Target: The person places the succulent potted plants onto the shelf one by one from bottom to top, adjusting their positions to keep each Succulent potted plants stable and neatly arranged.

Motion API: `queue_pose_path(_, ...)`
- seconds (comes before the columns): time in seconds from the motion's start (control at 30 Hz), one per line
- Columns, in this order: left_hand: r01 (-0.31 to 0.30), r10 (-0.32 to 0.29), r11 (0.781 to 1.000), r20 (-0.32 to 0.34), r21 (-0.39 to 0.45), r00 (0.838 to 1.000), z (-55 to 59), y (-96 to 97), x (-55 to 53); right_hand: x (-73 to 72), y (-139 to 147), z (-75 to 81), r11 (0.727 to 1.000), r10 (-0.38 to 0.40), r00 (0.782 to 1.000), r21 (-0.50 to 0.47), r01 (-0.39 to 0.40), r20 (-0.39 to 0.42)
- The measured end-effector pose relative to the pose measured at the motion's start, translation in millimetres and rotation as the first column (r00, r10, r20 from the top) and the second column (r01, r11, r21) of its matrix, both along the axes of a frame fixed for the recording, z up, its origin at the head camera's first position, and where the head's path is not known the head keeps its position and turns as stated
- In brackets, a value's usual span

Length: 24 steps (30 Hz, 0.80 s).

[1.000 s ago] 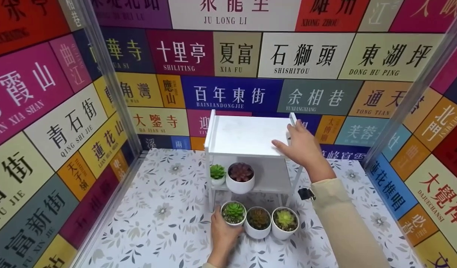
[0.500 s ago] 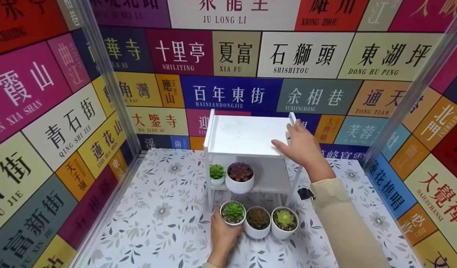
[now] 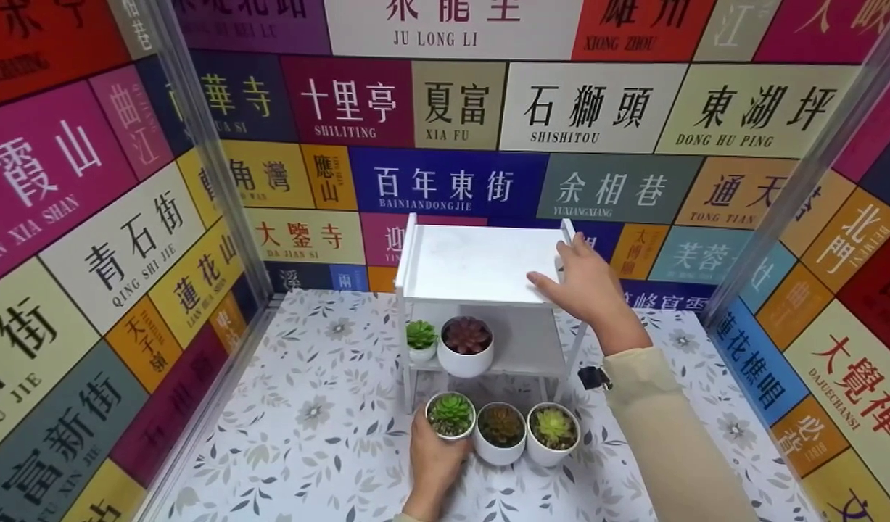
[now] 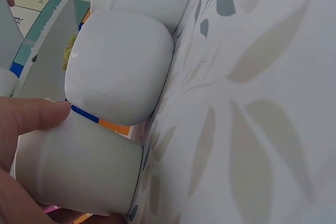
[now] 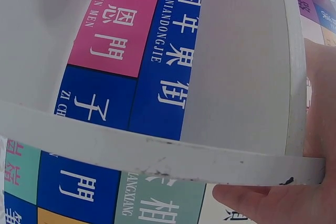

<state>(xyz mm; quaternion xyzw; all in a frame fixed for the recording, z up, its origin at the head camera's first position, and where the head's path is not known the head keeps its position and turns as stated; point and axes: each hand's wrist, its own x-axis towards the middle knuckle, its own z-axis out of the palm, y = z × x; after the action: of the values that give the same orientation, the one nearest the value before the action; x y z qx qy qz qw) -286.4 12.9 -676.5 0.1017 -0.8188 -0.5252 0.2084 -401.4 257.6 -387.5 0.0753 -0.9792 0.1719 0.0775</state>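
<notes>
My left hand (image 3: pixel 436 453) holds a white pot with a bright green succulent (image 3: pixel 450 413) on the tabletop, thumb and fingers around its side. In the left wrist view the thumb lies on the wall of that white pot (image 4: pixel 89 166). Close beside it stand a pot with a brownish succulent (image 3: pixel 500 431) and one with a yellow-green succulent (image 3: pixel 553 429). My right hand (image 3: pixel 590 279) grips the upper right side of a small white two-tier shelf (image 3: pixel 481 264), thumb over its top board. The right wrist view shows the hand at the shelf's side post (image 5: pixel 296 77).
On the lower tier (image 3: pixel 528 344) sit a dark red succulent in a white pot (image 3: pixel 466 348) and a small green one (image 3: pixel 421 339). Printed panels (image 3: pixel 448 181) wall in the back and both sides. A leaf-patterned cloth (image 3: pixel 292 435) covers the table.
</notes>
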Motion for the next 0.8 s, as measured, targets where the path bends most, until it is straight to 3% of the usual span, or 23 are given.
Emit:
queue_pose_path(0.47,-0.057,0.056,0.998,-0.045,-0.029,0.997,-0.3,1.3,4.2,1.8,-1,2.1,1.000,0.014,1.000,0.006,-0.014,0.000)
queue_pose_path(0.8,-0.081,0.081,0.997,-0.042,-0.018,0.996,14.0,1.9,8.4,1.5,-1,1.5,1.000,0.012,1.000,0.007,-0.012,-0.008)
